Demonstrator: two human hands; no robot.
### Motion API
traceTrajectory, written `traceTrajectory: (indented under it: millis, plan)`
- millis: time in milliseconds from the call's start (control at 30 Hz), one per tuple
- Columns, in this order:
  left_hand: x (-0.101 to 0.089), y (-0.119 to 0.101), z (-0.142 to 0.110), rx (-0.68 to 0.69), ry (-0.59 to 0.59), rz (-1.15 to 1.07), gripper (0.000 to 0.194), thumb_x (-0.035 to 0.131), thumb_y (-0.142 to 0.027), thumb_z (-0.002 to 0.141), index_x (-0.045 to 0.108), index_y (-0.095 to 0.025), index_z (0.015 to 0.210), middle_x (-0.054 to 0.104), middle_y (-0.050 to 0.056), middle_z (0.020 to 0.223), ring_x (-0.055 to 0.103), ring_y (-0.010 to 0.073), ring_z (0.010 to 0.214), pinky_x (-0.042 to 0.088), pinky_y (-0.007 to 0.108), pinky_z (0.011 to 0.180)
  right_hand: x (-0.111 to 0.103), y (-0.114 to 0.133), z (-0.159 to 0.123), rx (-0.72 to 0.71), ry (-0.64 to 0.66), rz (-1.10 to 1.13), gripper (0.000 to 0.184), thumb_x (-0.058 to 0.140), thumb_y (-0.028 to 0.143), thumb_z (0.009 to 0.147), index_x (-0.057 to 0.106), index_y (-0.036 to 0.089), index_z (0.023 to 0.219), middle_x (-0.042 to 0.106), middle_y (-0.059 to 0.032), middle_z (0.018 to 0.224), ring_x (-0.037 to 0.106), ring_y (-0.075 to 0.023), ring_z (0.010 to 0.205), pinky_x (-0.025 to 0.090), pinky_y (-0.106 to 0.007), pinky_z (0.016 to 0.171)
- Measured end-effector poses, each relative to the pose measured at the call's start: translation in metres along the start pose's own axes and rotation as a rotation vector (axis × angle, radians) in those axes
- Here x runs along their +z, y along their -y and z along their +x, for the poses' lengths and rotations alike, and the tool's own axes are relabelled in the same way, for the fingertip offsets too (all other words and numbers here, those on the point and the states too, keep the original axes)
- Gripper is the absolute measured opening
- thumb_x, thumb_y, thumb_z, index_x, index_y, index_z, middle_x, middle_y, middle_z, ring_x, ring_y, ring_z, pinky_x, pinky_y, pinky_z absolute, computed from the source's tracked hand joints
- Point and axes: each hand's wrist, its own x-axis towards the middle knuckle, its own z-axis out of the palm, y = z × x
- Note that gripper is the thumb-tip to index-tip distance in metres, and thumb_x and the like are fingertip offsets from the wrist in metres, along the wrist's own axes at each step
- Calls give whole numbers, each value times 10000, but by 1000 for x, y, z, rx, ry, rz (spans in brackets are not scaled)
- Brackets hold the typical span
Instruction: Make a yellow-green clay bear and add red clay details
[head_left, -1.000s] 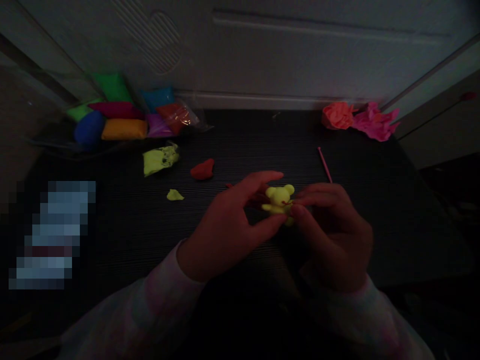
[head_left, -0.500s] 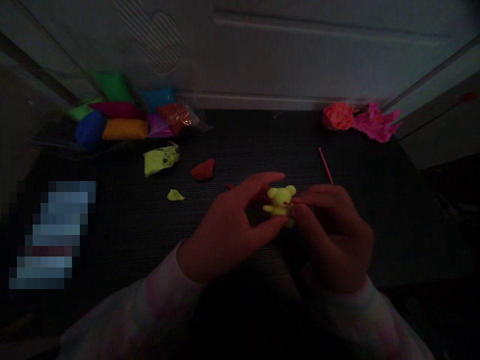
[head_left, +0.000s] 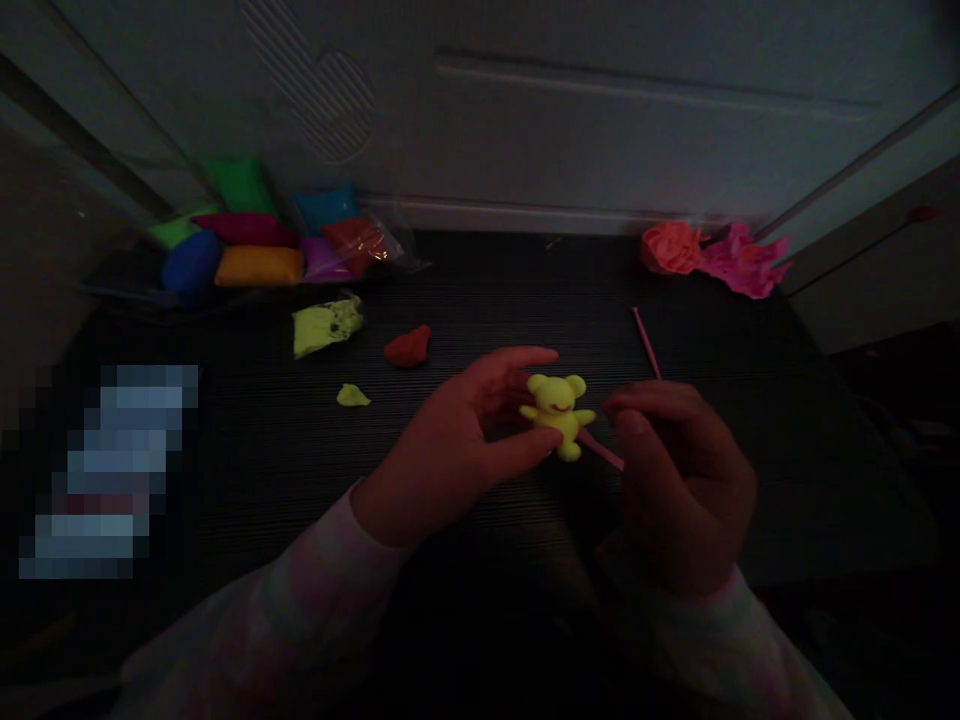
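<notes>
A small yellow clay bear (head_left: 559,400) with round ears, stubby arms and a thin red curved line on its face stands upright between the thumb and fingers of my left hand (head_left: 457,435). Just right of the bear, and apart from it, is my right hand (head_left: 686,470). Its thumb and forefinger are pinched together, and whatever lies between them is too small or dark to make out. Behind the bear's lower side a pink stick (head_left: 602,452) slants toward my right palm; whether the hand touches it, I cannot tell.
Another pink stick (head_left: 645,340) lies beyond my right hand. Left are a red clay lump (head_left: 409,347), a yellow clay scrap (head_left: 352,396) and an opened yellow packet (head_left: 319,328). Several coloured clay packets (head_left: 259,266), crumpled orange (head_left: 670,248) and pink pieces (head_left: 742,262), and a blurred-out screen (head_left: 120,460) surround these.
My right fingers have drawn back rightward from the bear's face, uncovering the red line, its right-side arm and the slanting pink stick. The left hand still holds the bear, now facing more toward me.
</notes>
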Motion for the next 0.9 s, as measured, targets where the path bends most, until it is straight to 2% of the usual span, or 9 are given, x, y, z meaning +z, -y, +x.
traceTrajectory:
  millis: [133, 267, 333, 433, 533, 700, 900]
  plan:
    - [-2, 6, 5, 5, -62, -3, 450, 580, -124, 667, 437, -197, 1087, 579, 16, 1015, 567, 111, 915, 453, 224, 818, 1, -5, -3, 59, -11, 37, 149, 514, 123, 740, 578, 231, 818, 519, -1, 788, 510, -112, 747, 436, -257, 654]
    - [-4, 10, 9, 11, -128, 74, 470, 592, -146, 658, 430, -180, 1098, 571, 38, 1013, 564, 127, 916, 444, 260, 830, -1, -8, 2, 123, 140, -39, 194, 530, 168, 742, 537, 250, 917, 530, -9, 871, 519, -124, 783, 448, -272, 660]
    - [-5, 11, 10, -4, -156, 80, 469, 592, -143, 656, 431, -175, 1095, 567, 45, 1018, 560, 130, 919, 445, 264, 823, -3, -7, 11, 35, 223, -161, 197, 539, 178, 736, 532, 241, 923, 533, -18, 903, 516, -139, 825, 442, -299, 702]
    - [-6, 12, 11, -34, -183, 47, 462, 592, -144, 654, 433, -166, 1087, 568, 49, 1008, 559, 130, 911, 449, 261, 807, -4, -4, 31, -243, 307, -360, 149, 555, 176, 722, 558, 219, 864, 540, -25, 891, 510, -152, 863, 421, -330, 770]
    - [-7, 11, 12, -53, -201, 11, 446, 593, -157, 657, 436, -160, 1074, 571, 49, 996, 560, 126, 903, 448, 255, 801, -1, -6, 44, -417, 349, -433, 111, 559, 184, 719, 573, 212, 826, 547, -35, 885, 515, -160, 866, 424, -344, 775]
    - [-7, 12, 11, -84, -207, -12, 416, 592, -165, 658, 449, -152, 1049, 580, 56, 992, 564, 133, 892, 447, 271, 801, 7, -18, 43, -446, 393, -451, 125, 561, 183, 717, 578, 203, 839, 553, -48, 893, 518, -162, 853, 451, -341, 733]
    - [-6, 12, 11, -92, -201, 13, 412, 589, -178, 658, 452, -162, 1047, 578, 55, 1001, 563, 139, 898, 446, 288, 807, 6, -21, 41, -485, 378, -478, 113, 566, 187, 710, 583, 205, 820, 564, -43, 874, 521, -168, 841, 446, -352, 730]
